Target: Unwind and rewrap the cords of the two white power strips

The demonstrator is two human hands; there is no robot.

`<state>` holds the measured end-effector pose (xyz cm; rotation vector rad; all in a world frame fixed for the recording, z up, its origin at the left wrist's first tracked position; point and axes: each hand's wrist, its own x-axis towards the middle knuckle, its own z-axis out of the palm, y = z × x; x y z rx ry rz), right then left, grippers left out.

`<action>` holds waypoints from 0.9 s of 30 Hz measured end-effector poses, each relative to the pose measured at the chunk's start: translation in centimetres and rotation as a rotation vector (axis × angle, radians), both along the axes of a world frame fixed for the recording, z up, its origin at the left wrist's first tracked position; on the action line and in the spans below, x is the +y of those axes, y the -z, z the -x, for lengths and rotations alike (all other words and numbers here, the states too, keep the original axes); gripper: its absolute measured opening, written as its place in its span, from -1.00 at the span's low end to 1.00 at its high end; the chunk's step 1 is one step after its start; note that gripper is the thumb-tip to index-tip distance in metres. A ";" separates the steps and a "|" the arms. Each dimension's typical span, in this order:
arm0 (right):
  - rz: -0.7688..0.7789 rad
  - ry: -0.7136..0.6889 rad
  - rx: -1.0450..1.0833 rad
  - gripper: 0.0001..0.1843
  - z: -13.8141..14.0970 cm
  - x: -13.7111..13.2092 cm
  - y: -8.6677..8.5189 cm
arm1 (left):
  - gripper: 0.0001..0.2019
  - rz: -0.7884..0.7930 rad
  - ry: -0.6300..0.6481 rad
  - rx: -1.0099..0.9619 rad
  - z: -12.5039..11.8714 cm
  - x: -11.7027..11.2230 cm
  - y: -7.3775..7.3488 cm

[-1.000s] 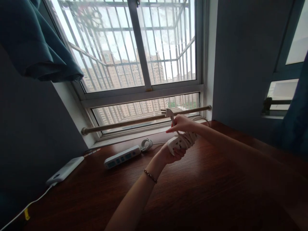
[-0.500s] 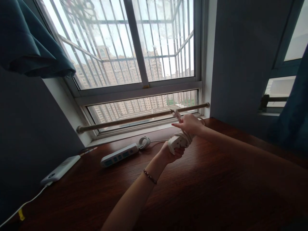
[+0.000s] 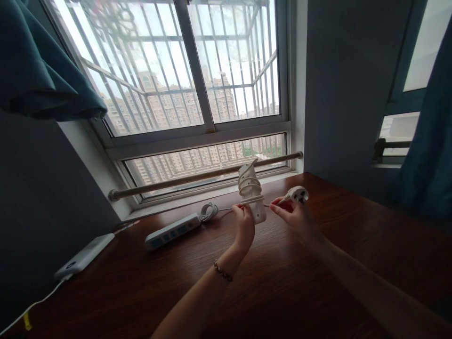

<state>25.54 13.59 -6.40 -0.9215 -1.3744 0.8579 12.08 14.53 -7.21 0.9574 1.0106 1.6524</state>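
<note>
My left hand point(image 3: 244, 225) grips a white power strip point(image 3: 260, 214) and holds it up above the table, its far end tilted upward. A white cord point(image 3: 248, 187) is wound round the strip in several turns. To the right, my right hand point(image 3: 293, 215) pinches the cord near its end. The plug point(image 3: 297, 194) stands out past those fingers with its pins showing. A short stretch of cord runs between the strip and my right hand.
A second power strip point(image 3: 173, 230) with blue sockets lies on the brown table point(image 3: 275, 282), its cord coiled point(image 3: 209, 212) beside it. At the left lies a white power bank point(image 3: 84, 256) with a cable. A metal rail point(image 3: 197, 178) crosses the window; a blue curtain point(image 3: 45, 80) hangs at left.
The wrapped power strip has been turned over, so its back faces me and it stands more upright. My right hand has moved down and right with the plug end of the cord.
</note>
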 end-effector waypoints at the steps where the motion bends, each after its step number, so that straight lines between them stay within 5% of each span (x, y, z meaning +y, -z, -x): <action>1: 0.013 0.007 0.030 -0.54 0.2 -0.1 0.9 | -0.87 -0.042 -0.062 0.050 -0.3 -0.2 0.4; 4: -0.033 0.075 0.085 -0.45 0.6 -0.2 3.0 | -0.84 -0.143 -0.125 0.233 -1.5 -1.0 1.5; 10: -0.191 0.283 -0.136 -0.69 -0.4 -0.3 6.7 | -0.83 -0.079 -0.020 0.300 -3.9 -2.2 5.1; 15: -0.012 0.302 -0.206 -0.67 -2.2 -0.6 9.2 | -0.80 -0.060 0.109 0.324 -5.3 -3.3 7.6; 18: 0.070 0.227 -0.005 -0.65 -3.6 -0.2 9.8 | -0.76 -0.092 0.235 0.436 -5.4 -3.5 8.1; 22: 0.122 0.138 0.305 -0.57 -7.1 1.3 10.2 | -0.59 -0.161 0.379 0.635 -5.1 -3.5 8.1; 27: 0.096 0.242 0.310 -0.55 -15.5 3.0 10.0 | -0.51 -0.281 0.414 0.948 -4.6 -4.5 7.8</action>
